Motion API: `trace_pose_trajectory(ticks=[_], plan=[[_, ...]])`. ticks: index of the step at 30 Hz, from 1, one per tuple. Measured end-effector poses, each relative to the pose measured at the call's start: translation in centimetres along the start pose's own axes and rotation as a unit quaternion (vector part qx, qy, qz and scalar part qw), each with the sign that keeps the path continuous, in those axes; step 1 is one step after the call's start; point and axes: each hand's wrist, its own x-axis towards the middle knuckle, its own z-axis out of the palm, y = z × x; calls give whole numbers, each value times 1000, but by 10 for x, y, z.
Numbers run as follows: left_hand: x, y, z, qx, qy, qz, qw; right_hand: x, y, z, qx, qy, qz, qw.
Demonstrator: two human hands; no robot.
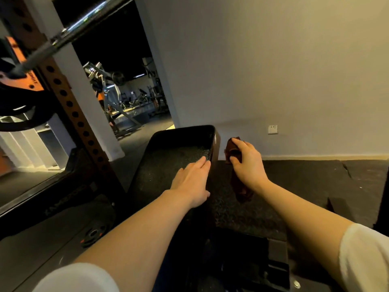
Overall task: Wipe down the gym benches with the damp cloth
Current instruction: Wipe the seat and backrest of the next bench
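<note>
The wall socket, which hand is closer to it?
The right hand. It holds the brown cloth beside the bench, below and left of the socket. The left hand lies flat on the bench pad, farther left.

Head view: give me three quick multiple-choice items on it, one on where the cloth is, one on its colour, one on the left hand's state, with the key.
1. Where is the cloth?
A. spread flat on the bench pad
B. in the right hand, off the pad's right side
C. draped over the barbell

2. What colour is the cloth?
A. white
B. bright blue
C. dark reddish brown

3. How is the left hand?
A. flat, fingers straight, on the bench pad
B. gripping the cloth
C. closed round the barbell

Key: 1 B, the right hand pinches it beside the bench pad, above the floor. 2 C, it shows dark reddish brown. 3 A, its straight fingers lie near the pad's right edge.
</note>
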Motion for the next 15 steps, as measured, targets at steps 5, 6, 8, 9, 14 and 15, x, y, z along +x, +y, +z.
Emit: trace_pose_trajectory(ticks=[5,6,8,9,14,15], plan=[[25,-4,-4,29,-36,-9,999,29,-8,10,10,9,-39,999],[28,-6,-3,35,-44,-6,998,37,-11,13,15,8,-50,999],[33,-9,1,56,-58,3,997,50,-13,24,25,-3,-58,998],[34,-11,3,67,-58,8,996,53,-13,31,31,-7,-53,998],[35,-19,9,71,-37,33,996,35,5,62,104,51,17,993],[35,-20,9,69,-34,35,996,30,14,64,100,38,30,994]])
